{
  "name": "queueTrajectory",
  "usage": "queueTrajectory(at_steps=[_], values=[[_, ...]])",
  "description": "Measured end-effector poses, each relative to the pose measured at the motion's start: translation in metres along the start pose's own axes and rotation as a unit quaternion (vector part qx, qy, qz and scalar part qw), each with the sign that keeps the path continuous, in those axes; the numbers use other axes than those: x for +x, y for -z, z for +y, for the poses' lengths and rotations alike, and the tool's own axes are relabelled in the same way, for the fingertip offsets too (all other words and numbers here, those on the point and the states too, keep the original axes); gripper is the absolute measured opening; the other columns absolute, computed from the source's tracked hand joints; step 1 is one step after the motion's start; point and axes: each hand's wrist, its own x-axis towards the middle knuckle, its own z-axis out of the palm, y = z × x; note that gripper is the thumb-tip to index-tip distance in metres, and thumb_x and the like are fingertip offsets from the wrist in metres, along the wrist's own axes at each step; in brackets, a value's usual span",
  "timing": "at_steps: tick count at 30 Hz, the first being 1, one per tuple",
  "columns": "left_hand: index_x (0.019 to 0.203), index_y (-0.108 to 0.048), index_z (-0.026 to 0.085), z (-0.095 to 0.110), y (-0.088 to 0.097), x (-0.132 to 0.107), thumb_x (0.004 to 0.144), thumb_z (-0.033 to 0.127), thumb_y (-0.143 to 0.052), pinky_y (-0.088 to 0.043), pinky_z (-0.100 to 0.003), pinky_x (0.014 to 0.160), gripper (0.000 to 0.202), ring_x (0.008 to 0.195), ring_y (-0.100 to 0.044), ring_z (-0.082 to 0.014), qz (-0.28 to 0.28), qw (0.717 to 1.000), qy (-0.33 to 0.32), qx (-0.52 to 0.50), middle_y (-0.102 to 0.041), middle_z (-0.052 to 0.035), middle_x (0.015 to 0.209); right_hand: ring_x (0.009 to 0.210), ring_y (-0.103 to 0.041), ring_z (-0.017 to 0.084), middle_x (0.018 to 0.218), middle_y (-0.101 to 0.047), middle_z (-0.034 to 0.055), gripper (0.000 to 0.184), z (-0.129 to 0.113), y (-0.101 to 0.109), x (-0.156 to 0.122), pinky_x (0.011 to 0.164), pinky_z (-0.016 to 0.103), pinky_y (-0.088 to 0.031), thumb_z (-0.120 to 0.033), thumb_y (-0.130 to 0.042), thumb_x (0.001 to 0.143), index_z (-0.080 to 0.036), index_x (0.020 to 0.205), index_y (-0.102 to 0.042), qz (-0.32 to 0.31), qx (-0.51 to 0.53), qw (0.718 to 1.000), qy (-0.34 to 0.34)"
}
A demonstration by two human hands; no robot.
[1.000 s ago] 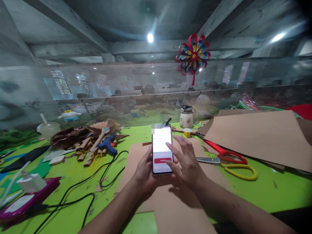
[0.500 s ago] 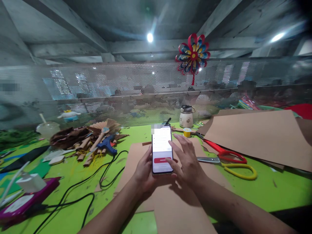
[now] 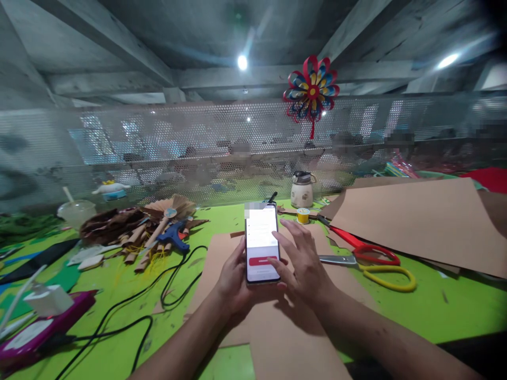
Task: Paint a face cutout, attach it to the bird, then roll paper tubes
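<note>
A phone (image 3: 262, 250) with a lit white screen and a red button near its bottom stands tilted up in my left hand (image 3: 235, 277), whose fingers wrap its left side and back. My right hand (image 3: 304, 261) is open at the phone's right edge, fingers spread. Its thumb is over the red button; whether it touches the glass I cannot tell. Beneath both hands lie brown paper sheets (image 3: 289, 338). Right of them are scissors with a red handle (image 3: 378, 255) and a yellow handle (image 3: 390, 278); one pair or two is unclear.
A blue glue gun (image 3: 174, 236) with a black cable (image 3: 119, 302) lies left, beside paper rolls (image 3: 148, 248). A purple power strip (image 3: 59, 324) holds a white plug. Behind stand a bottle (image 3: 301, 191) and a yellow spool (image 3: 303, 216). Large brown sheets (image 3: 420, 221) pile up right.
The whole view has shifted very slightly. Both hands and the phone keep nearly the same pose.
</note>
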Motion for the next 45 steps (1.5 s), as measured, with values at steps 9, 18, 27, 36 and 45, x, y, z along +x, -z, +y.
queueTrajectory(at_steps=[9, 18, 27, 36, 45], values=[[0.126, -0.058, 0.012, 0.0, -0.011, 0.0, 0.095, 0.045, -0.043, -0.049, -0.052, 0.088, 0.048, 0.09, -0.069, -0.0309, 0.01, 1.0, -0.016, -0.016, -0.071, -0.0164, 0.105, 0.135, -0.03, 0.034, 0.144, -0.037, 0.0183, 0.048, 0.005, -0.004, 0.004, 0.103, 0.057, -0.034, -0.04, -0.051, 0.091, -0.015, 0.133, -0.049, -0.006, -0.031, 0.999, -0.004], [0.127, -0.058, 0.014, 0.0, -0.013, -0.002, 0.093, 0.046, -0.047, -0.054, -0.053, 0.078, 0.048, 0.085, -0.07, -0.0319, 0.052, 0.999, -0.016, 0.0, -0.07, -0.0162, 0.109, 0.136, -0.03, 0.032, 0.146, -0.037, 0.0163, 0.048, 0.012, -0.007, 0.012, 0.105, 0.055, -0.035, -0.037, -0.052, 0.091, -0.016, 0.134, -0.049, 0.007, -0.035, 0.999, -0.024], [0.125, -0.06, 0.014, 0.001, -0.009, -0.001, 0.094, 0.048, -0.044, -0.052, -0.056, 0.076, 0.049, 0.086, -0.069, -0.0344, 0.012, 1.0, -0.005, 0.002, -0.07, -0.0174, 0.109, 0.134, -0.032, 0.033, 0.145, -0.038, 0.0168, 0.05, 0.011, -0.007, 0.01, 0.104, 0.057, -0.036, -0.036, -0.053, 0.091, -0.017, 0.136, -0.045, 0.023, -0.021, 0.999, -0.008], [0.128, -0.057, 0.009, 0.001, -0.017, -0.002, 0.094, 0.047, -0.044, -0.047, -0.048, 0.09, 0.053, 0.087, -0.068, -0.0285, 0.046, 0.999, -0.011, -0.019, -0.071, -0.0164, 0.103, 0.132, -0.034, 0.033, 0.14, -0.041, 0.0182, 0.043, 0.003, -0.001, 0.001, 0.102, 0.057, -0.037, -0.031, -0.055, 0.09, -0.016, 0.13, -0.048, 0.018, -0.004, 1.0, 0.013], [0.123, -0.06, 0.009, 0.002, -0.012, -0.002, 0.095, 0.05, -0.039, -0.047, -0.052, 0.086, 0.054, 0.089, -0.067, -0.0312, 0.021, 1.0, -0.005, 0.006, -0.07, -0.0187, 0.101, 0.131, -0.035, 0.033, 0.139, -0.041, 0.0178, 0.04, 0.0, 0.001, -0.003, 0.101, 0.056, -0.038, -0.031, -0.055, 0.09, -0.017, 0.127, -0.049, 0.014, 0.003, 1.0, 0.01]])
